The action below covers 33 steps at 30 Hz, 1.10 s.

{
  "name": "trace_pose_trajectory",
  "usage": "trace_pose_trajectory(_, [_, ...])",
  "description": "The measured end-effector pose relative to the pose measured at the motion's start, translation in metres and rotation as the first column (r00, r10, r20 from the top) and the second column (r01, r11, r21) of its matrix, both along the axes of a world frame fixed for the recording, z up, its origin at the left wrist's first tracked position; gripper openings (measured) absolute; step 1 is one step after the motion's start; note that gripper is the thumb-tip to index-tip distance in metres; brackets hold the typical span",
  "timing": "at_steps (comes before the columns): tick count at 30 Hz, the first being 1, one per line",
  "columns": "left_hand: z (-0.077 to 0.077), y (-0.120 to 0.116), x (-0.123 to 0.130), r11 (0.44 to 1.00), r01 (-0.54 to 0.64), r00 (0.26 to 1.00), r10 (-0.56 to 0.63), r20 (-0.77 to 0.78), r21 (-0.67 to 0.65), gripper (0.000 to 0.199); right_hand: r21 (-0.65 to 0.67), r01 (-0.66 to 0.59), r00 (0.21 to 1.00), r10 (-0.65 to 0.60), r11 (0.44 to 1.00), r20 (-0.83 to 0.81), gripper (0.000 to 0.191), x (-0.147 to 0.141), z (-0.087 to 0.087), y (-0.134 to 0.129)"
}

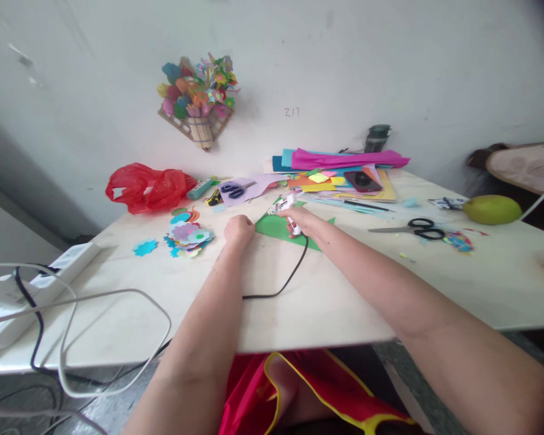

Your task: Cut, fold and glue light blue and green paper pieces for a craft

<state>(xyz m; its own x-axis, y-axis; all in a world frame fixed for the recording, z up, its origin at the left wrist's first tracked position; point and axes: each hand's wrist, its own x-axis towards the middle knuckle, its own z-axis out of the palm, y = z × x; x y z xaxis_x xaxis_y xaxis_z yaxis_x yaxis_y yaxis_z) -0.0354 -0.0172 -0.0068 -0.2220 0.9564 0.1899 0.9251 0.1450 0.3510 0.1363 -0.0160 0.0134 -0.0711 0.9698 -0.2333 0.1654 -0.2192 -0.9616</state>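
In my right hand [301, 219] is a white hot glue gun [284, 203] with a black cord [286, 284] running from its handle. Its front end lies over a sheet of green paper [272, 226] with pointed corners on the table. My left hand [239, 231] is closed at the left corner of that sheet. Its fingertips are mostly hidden behind the knuckles. Left of it lies a pile of flower-shaped paper cutouts [188, 237], with a blue cutout [145, 248] apart from the pile. Black-handled scissors [412, 228] rest to the right.
A red plastic bag [147, 187] sits at the back left. Coloured paper sheets [344, 159] and a phone [361, 181] lie at the back. A green mango [492, 209] is at the right. Cables loop beside a power strip [75, 257] at the left edge. Paper flowers [199, 90] hang on the wall.
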Motion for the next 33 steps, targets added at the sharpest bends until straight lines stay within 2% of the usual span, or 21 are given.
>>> trace_pose_trajectory(5, [0.005,-0.003,-0.002,1.000,0.008,0.999,-0.008,0.038,-0.016,0.020,0.016,-0.008,1.000,0.008,1.000,-0.006,0.023,0.000,-0.003,0.002])
trace_pose_trajectory(11, [0.004,0.001,-0.018,0.992,0.087,0.992,-0.077,0.098,-0.096,0.019,-0.020,-0.008,1.000,0.008,1.000,-0.005,0.025,0.001,-0.003,0.001])
trace_pose_trajectory(19, [-0.002,0.005,-0.021,0.995,0.078,0.985,-0.068,0.157,-0.055,0.018,-0.013,0.004,1.000,-0.004,1.000,-0.019,0.020,0.000,-0.003,0.003])
trace_pose_trajectory(25, [-0.004,0.006,-0.020,0.998,0.058,0.980,-0.051,0.190,-0.032,0.018,-0.023,0.009,0.999,-0.010,1.000,-0.035,0.025,0.000,-0.005,0.006])
trace_pose_trajectory(33, [-0.003,0.005,-0.017,0.997,0.074,0.985,-0.072,0.157,-0.007,0.018,-0.022,-0.020,0.999,0.020,1.000,-0.028,0.029,-0.001,-0.006,0.007])
